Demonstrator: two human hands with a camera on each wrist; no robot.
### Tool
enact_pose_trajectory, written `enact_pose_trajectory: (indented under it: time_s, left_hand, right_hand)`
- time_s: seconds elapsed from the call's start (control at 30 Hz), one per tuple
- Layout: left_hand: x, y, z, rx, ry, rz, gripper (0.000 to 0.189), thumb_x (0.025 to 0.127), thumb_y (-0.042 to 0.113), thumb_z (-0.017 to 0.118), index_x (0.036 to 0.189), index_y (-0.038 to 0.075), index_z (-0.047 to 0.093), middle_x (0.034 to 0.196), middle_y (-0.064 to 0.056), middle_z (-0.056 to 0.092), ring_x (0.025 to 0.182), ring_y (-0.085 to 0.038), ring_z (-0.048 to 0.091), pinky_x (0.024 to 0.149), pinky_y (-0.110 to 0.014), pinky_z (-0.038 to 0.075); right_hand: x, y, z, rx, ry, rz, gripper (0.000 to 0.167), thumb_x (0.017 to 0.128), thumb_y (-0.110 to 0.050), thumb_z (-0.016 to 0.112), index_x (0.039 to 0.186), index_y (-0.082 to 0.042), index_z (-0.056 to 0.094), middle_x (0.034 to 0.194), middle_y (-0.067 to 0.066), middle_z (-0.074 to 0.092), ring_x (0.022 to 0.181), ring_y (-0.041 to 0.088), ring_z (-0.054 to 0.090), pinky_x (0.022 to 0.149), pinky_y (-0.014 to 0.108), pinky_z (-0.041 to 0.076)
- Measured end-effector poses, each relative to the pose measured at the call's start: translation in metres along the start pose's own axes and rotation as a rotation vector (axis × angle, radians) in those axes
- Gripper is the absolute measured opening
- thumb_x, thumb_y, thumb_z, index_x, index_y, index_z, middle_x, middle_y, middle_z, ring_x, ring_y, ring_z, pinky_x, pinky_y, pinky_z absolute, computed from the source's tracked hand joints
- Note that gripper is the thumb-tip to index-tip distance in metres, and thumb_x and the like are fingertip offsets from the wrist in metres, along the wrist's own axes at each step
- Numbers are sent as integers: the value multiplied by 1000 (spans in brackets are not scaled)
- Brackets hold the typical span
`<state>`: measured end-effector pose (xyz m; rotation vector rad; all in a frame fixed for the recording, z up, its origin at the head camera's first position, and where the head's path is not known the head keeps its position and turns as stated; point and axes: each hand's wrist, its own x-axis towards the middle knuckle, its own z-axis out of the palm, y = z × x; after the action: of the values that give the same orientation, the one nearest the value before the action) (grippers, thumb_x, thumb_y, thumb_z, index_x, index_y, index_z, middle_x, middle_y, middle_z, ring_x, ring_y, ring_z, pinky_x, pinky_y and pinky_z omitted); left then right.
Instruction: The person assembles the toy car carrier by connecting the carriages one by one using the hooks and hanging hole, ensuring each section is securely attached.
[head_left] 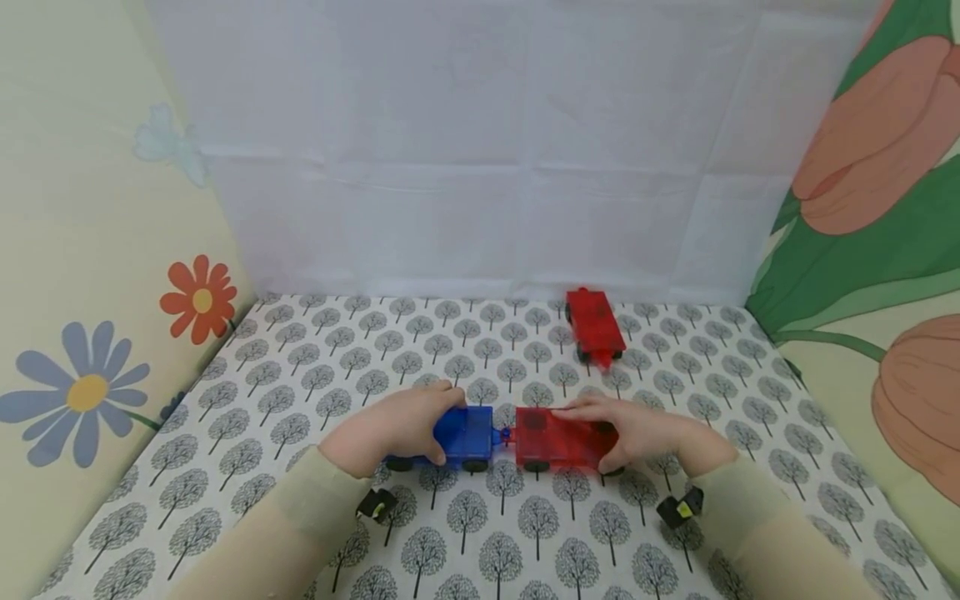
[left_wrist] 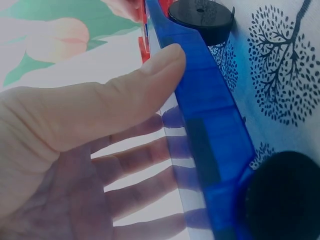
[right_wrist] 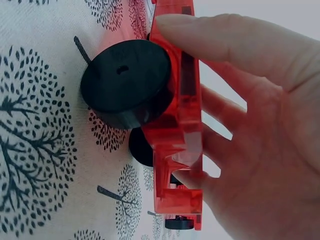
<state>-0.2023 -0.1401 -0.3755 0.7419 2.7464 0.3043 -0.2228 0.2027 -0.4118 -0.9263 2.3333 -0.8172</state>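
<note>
Left hand [head_left: 397,425]: thumb [left_wrist: 167,62] against the near side of the blue wagon [head_left: 472,429], the other fingers reaching to its far side with gaps between them. Clamped on the wagon, crosswise; how hard they press, I can't tell.

Right hand [head_left: 648,429]: mirror of this on the near red wagon [head_left: 551,437]. Thumb on the near side, fingers over the far side; clamped, toward the outer end. My reading: gripping each body at its outer portion leaves the facing ends uncovered and lets the two be kept in line.

Between the hands: a small coupling [head_left: 506,436], blue arm with a red knob at it, bridges the gap. The parts meet there; whether they are latched I can't make out from where I stand. The wagons lie end to end, upright, black wheels down, apparently on the tree-print cloth [head_left: 585,542], which presumably bears their weight while the hands steady them.

Farther out: a second red wagon [head_left: 597,323] stands alone near the back edge, at a slant, hitch end toward the person, untouched. Probably parked there to be out of the hands' way.

Behind it, a white sheet [head_left: 480,167], likely hung as a plain backdrop.
</note>
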Motion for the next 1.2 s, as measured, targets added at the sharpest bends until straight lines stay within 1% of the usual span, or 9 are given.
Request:
enact_pose_trajectory:
  time_s: [0.17, 0.27, 0.33, 0.47, 0.57, 0.8, 0.9, 1.1, 1.2]
  left_hand:
    - [-2, -3, 0, -63, 3, -24, 68, 68, 19, 91, 128, 15, 59, 122, -4, 58, 114, -26, 55, 98, -47, 45]
    - [-2, -5, 0, -95, 3, -14, 70, 67, 17, 92, 129, 14, 58, 125, -6, 57, 115, -29, 55, 98, -50, 44]
    - [-2, -6, -2, -81, 11, 11, 74, 67, 18, 92, 131, 11, 57, 133, -11, 54, 121, -34, 52, 102, -55, 39]
    - [1, -2, -7, -17, 54, 50, 86, 70, 30, 90, 143, 10, 49, 153, -15, 36, 137, -39, 36, 111, -62, 20]
    - [7, 10, -7, 7, 94, 74, 89, 73, 37, 88, 146, 10, 46, 155, -12, 34, 140, -36, 32, 113, -58, 18]
    - [25, 64, 4, 26, 143, 167, 83, 76, 39, 85, 144, 8, 49, 142, -9, 51, 125, -28, 51, 104, -44, 41]
    - [35, 82, 12, 21, 152, 162, 79, 77, 38, 85, 142, 7, 51, 138, -8, 53, 121, -25, 55, 100, -41, 45]
    - [52, 98, 28, 3, 146, 118, 65, 72, 34, 89, 126, 8, 63, 114, -2, 61, 96, -16, 60, 81, -30, 52]
    - [58, 100, 35, 12, 151, 91, 63, 70, 35, 90, 120, 7, 65, 109, -2, 61, 91, -15, 60, 79, -27, 51]
  right_hand:
    - [2, 0, 1, 7, -7, 48, 90, 74, -2, 80, 149, -36, 43, 157, 7, 27, 133, 34, 32, 99, 51, 39]
    - [3, 0, 3, 1, -7, 71, 91, 74, -4, 80, 149, -39, 42, 158, 6, 25, 136, 35, 29, 102, 54, 36]
    - [3, 0, 3, -3, -5, 71, 92, 74, -4, 80, 149, -40, 42, 158, 5, 25, 135, 35, 29, 102, 54, 37]
    - [3, 0, 4, -10, -1, 56, 92, 74, -3, 80, 150, -38, 42, 157, 6, 25, 134, 34, 31, 100, 51, 39]
    - [3, 0, 4, -9, -5, 49, 92, 74, -2, 80, 150, -37, 41, 157, 7, 25, 136, 35, 29, 101, 51, 38]
    - [0, 1, 1, 10, -13, 4, 89, 76, -4, 80, 151, -32, 41, 156, 11, 28, 132, 34, 32, 101, 55, 36]
    - [-1, 1, 0, 16, -13, -30, 88, 75, -4, 79, 152, -27, 42, 155, 11, 30, 129, 33, 35, 99, 51, 37]
    - [-2, 1, -1, 33, -15, -71, 86, 73, 0, 78, 150, -17, 44, 151, 8, 33, 127, 32, 37, 97, 46, 41]
    - [-2, 2, -1, 48, -13, -56, 86, 73, 1, 78, 150, -17, 45, 152, 7, 32, 128, 34, 37, 98, 47, 41]
